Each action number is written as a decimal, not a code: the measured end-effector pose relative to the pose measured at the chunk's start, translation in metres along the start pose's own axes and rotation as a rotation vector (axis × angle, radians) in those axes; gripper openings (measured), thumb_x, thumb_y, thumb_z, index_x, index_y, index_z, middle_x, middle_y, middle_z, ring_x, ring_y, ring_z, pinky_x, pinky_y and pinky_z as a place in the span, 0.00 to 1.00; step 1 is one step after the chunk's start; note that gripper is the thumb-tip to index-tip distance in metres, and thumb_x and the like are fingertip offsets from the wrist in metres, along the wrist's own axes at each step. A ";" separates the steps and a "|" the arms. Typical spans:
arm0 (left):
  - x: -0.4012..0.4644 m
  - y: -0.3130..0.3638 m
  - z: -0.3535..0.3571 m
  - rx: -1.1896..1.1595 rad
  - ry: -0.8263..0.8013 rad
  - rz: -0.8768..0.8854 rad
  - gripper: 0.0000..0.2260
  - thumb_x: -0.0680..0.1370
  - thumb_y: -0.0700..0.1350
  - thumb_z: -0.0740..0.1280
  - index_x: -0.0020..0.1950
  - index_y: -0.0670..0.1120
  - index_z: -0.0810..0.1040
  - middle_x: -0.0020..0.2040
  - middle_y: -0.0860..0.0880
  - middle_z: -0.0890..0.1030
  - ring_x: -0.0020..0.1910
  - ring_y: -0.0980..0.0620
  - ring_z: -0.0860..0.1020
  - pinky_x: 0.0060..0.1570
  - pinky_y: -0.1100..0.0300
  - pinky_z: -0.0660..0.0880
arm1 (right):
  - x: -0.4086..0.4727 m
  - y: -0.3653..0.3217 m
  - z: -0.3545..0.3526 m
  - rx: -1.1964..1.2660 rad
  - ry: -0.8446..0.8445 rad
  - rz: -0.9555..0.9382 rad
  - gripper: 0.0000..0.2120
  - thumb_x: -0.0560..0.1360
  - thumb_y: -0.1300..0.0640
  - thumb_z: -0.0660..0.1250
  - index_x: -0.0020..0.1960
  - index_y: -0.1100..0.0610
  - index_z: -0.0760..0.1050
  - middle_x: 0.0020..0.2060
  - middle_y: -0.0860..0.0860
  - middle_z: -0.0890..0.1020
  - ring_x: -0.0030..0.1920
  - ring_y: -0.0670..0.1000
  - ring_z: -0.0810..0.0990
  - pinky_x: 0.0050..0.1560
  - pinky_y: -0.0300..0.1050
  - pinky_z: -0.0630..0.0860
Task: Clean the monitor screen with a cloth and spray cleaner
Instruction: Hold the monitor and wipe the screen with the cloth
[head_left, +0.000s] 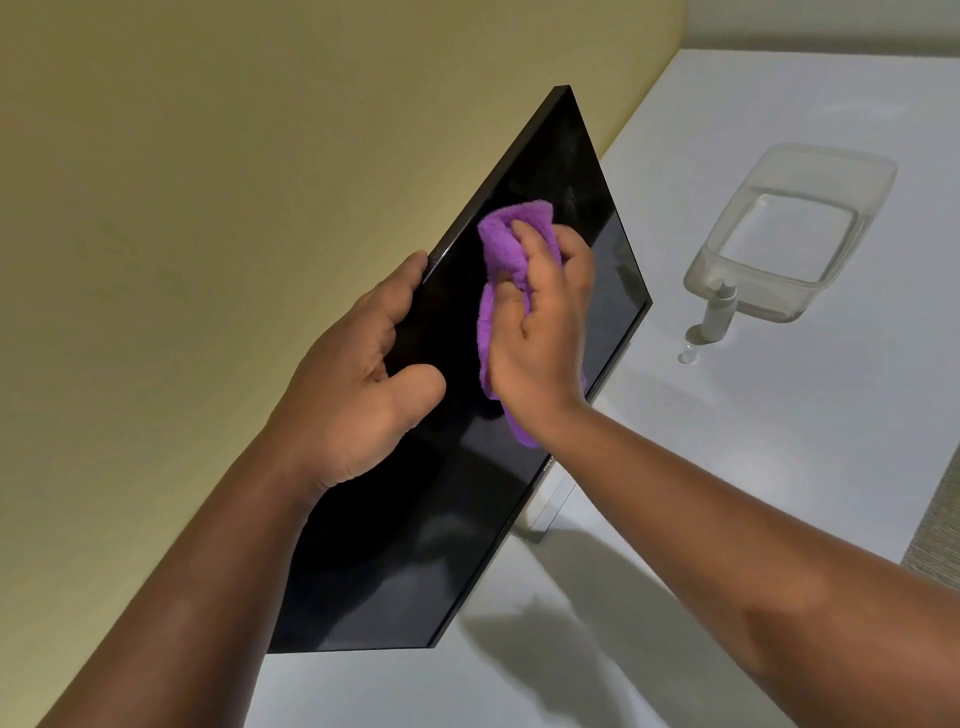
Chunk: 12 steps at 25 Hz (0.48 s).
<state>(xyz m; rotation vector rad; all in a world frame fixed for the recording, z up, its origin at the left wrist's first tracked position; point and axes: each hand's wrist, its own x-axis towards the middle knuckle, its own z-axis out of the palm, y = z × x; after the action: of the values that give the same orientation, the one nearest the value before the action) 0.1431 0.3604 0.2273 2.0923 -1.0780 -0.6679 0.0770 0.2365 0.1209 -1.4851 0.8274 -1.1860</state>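
Note:
A black monitor (395, 561) stands on a white table, its dark screen facing me, seen at a tilt. My left hand (358, 374) grips the monitor's top edge, thumb on the screen side. My right hand (545, 332) presses a purple cloth (506, 236) flat against the upper middle of the screen. A small white spray bottle (719, 314) stands upright on the table to the right of the monitor, apart from both hands. Faint smears show near the screen's far corner.
A clear plastic tub (795, 228) sits on the white table (779, 467) just behind the spray bottle. A small clear cap (687, 356) lies beside the bottle. A yellow wall (208, 156) runs behind the monitor. The monitor's grey stand (550, 506) shows under its lower edge.

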 end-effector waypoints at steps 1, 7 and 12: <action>0.000 0.001 0.000 -0.002 -0.002 0.002 0.47 0.62 0.53 0.64 0.83 0.53 0.60 0.80 0.60 0.66 0.76 0.67 0.66 0.73 0.58 0.66 | -0.002 -0.004 0.004 -0.016 -0.018 -0.064 0.22 0.80 0.61 0.63 0.73 0.60 0.71 0.69 0.57 0.68 0.69 0.46 0.66 0.69 0.39 0.69; -0.002 0.004 0.000 0.029 -0.005 0.002 0.47 0.62 0.53 0.64 0.83 0.55 0.59 0.79 0.62 0.68 0.76 0.62 0.68 0.78 0.48 0.64 | -0.004 -0.007 -0.017 -0.022 -0.199 -0.221 0.22 0.78 0.66 0.65 0.72 0.59 0.75 0.65 0.57 0.68 0.63 0.43 0.68 0.66 0.37 0.70; -0.004 0.005 0.000 0.016 -0.037 0.016 0.50 0.65 0.53 0.65 0.82 0.64 0.42 0.79 0.63 0.66 0.72 0.60 0.72 0.74 0.43 0.68 | 0.036 -0.039 -0.017 -0.173 -0.203 -0.169 0.20 0.77 0.57 0.63 0.67 0.52 0.80 0.56 0.51 0.69 0.53 0.44 0.72 0.55 0.34 0.73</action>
<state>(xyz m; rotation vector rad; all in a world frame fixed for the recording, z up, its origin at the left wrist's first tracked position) 0.1386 0.3615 0.2323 2.0900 -1.1230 -0.6949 0.0671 0.2082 0.1681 -1.8135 0.6905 -1.0844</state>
